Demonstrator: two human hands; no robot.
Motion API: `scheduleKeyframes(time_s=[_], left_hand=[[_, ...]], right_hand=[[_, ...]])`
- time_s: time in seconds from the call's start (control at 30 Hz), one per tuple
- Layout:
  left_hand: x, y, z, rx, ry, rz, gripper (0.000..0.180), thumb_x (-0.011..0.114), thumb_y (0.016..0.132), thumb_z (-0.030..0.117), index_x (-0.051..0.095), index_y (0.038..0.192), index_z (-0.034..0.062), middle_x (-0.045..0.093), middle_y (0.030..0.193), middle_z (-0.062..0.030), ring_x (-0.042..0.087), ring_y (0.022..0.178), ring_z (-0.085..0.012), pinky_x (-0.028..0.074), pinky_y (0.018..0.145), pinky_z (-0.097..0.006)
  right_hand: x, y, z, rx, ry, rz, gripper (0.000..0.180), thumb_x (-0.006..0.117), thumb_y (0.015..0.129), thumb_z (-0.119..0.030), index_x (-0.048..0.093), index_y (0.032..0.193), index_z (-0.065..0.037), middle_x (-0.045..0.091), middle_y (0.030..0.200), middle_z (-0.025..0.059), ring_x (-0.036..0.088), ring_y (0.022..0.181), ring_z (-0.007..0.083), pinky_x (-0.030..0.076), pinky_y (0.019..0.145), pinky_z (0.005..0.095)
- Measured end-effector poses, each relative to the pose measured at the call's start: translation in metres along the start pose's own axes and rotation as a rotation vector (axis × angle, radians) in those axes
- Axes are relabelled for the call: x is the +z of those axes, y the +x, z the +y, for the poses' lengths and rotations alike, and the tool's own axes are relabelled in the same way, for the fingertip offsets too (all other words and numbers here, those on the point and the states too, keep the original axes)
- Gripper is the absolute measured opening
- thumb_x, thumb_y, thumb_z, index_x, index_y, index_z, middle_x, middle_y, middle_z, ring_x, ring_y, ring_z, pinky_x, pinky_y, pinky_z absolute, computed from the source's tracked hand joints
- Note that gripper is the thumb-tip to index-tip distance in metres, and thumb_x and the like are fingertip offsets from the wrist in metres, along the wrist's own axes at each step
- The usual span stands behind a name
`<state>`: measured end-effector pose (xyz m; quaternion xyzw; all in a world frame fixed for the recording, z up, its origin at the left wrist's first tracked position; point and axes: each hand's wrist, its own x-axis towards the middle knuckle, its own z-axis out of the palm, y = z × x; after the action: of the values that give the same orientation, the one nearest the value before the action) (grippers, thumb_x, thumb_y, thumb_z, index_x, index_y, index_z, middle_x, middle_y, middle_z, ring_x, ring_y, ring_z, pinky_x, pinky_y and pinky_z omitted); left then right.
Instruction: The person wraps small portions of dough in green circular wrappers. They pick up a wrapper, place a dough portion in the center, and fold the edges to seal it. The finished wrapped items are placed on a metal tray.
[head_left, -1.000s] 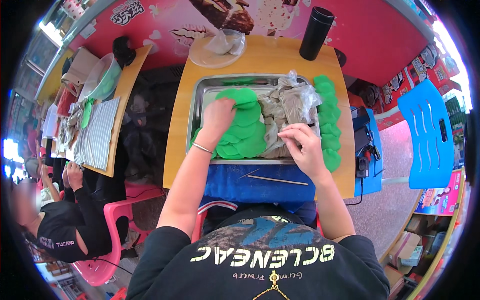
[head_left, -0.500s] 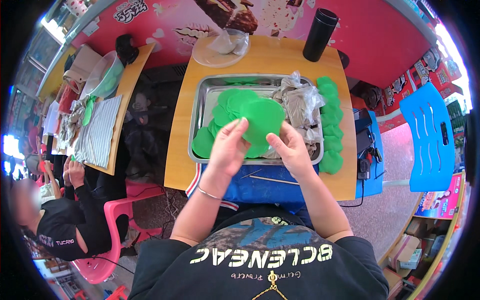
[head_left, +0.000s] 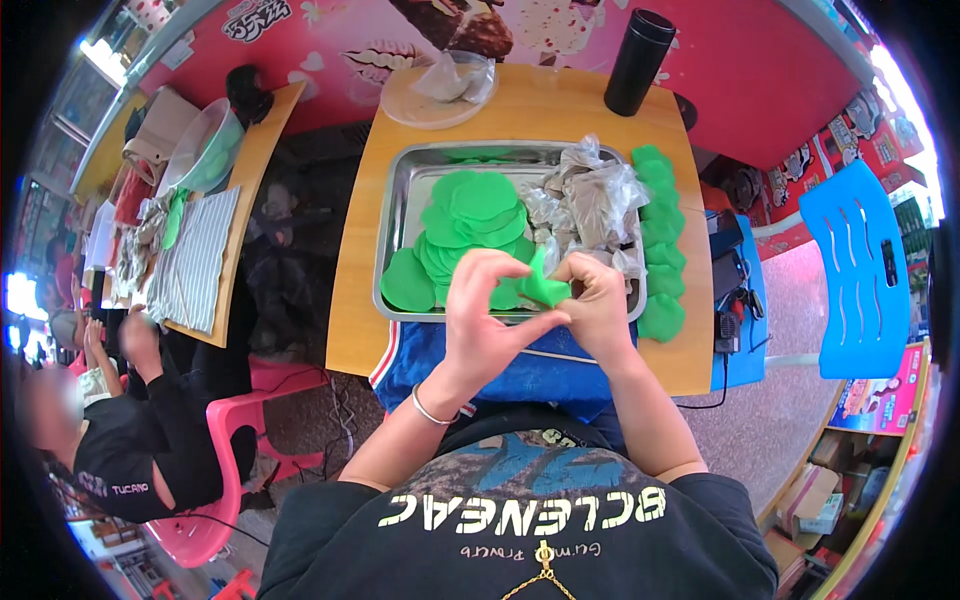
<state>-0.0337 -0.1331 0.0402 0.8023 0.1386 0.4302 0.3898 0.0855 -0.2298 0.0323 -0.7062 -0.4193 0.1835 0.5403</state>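
Note:
My left hand (head_left: pixel 487 315) and my right hand (head_left: pixel 598 305) meet over the near edge of a metal tray (head_left: pixel 400 195), both pinching one folded green leaf (head_left: pixel 543 283) between them. Several round green leaves (head_left: pixel 468 228) lie stacked in the tray's left half. Crumpled clear plastic with a grey filling (head_left: pixel 588 200) fills the tray's right half. A row of folded green pieces (head_left: pixel 660 235) lines the wooden table (head_left: pixel 360 260) right of the tray. A thin bracelet sits on my left wrist.
A black tumbler (head_left: pixel 637 62) and a plate with a plastic bag (head_left: pixel 440 85) stand at the table's far edge. A blue cloth (head_left: pixel 520 365) hangs at the near edge. Another person (head_left: pixel 120 420) sits at a left table. A blue chair (head_left: pixel 850 270) stands right.
My hands lifted a flat round leaf off the stack, drew it toward me and folded it into a small shape between the fingers.

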Motion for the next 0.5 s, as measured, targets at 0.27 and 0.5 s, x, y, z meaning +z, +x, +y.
scheduleKeyframes(time_s=[0.27,0.5], left_hand=[[-0.004,0.003,-0.009,-0.381,-0.386,-0.094,0.030,0.073,0.071,0.004,0.050,0.090,0.0024,0.056,0.069,-0.0034,0.055,0.064,-0.0088,0.043,0.052,-0.022],[0.003,0.000,-0.019,-0.263,-0.306,-0.003,0.037,0.072,0.070,0.002,0.045,0.095,0.0031,0.053,0.075,-0.0038,0.053,0.061,-0.0078,0.044,0.050,-0.021]], right_hand=[[-0.004,-0.003,-0.017,0.071,0.082,-0.094,0.019,0.073,0.070,-0.010,0.056,0.075,-0.002,0.049,0.059,0.0012,0.046,0.055,0.0076,0.036,0.048,0.0229],[0.004,-0.003,-0.005,0.009,0.130,0.055,0.009,0.065,0.079,-0.007,0.060,0.080,-0.001,0.053,0.067,0.0014,0.049,0.058,0.0056,0.037,0.049,0.0200]])
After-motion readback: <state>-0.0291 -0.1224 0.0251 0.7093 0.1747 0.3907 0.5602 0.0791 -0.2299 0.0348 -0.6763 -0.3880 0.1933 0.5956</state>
